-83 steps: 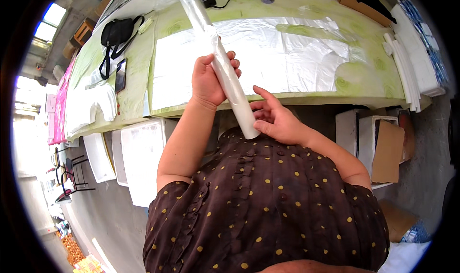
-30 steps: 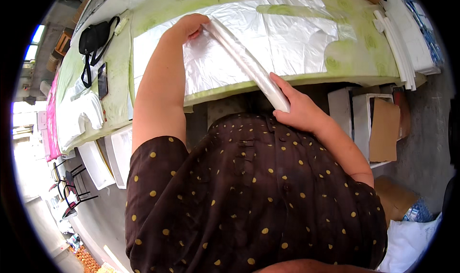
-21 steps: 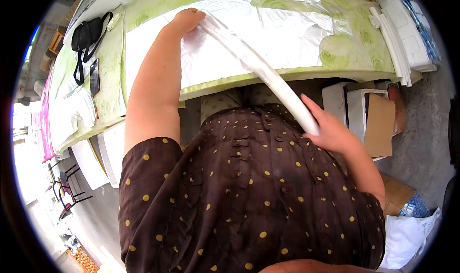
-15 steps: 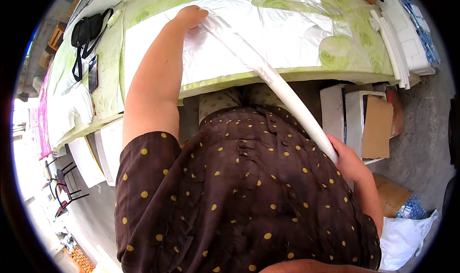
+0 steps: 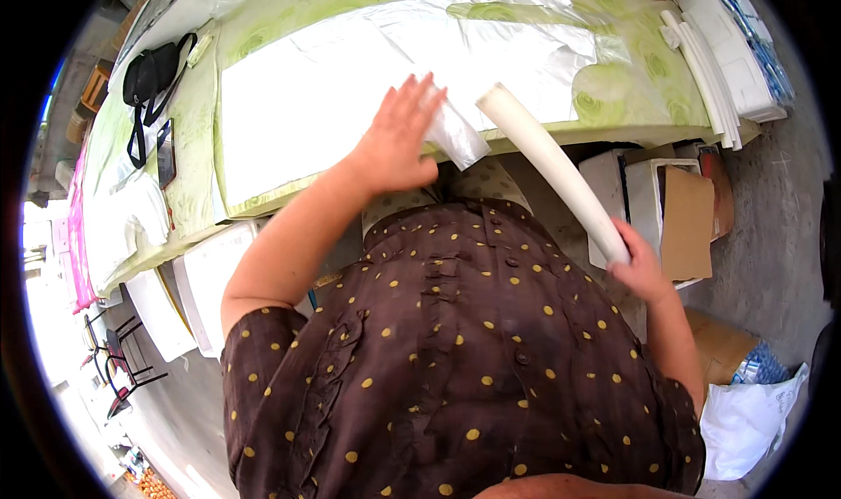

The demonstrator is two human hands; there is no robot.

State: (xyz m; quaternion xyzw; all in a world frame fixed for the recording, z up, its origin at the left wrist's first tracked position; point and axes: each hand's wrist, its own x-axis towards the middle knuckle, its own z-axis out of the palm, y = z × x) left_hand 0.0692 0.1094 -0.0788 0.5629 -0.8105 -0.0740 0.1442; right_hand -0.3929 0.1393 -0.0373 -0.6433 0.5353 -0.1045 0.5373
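My left hand [image 5: 399, 140] is over the table's near edge, its fingers stretched out and nothing gripped. Beside and partly beneath it, a flattened, shiny clear plastic sleeve [image 5: 460, 138] droops over the edge; whether the hand touches it cannot be told. My right hand [image 5: 644, 267] is closed around the lower end of a long white tube [image 5: 556, 166]. The tube slants up to the left, its bare upper end close to the sleeve but apart from it. Shiny white plastic sheets [image 5: 307, 105] lie spread across the table in front of me.
A green patterned cloth [image 5: 648, 131] covers the table. At left lie a black bag [image 5: 151, 74] and a phone [image 5: 166, 153]. Several white tubes [image 5: 705, 74] rest at the right end. Boxes [image 5: 648, 210] stand under the table, and a white bag [image 5: 752, 429] sits on the floor.
My left hand has come down and nearer from the far end of the tube, and its fingers have opened. The plastic sleeve is now off the tube. My right hand still holds the tube.
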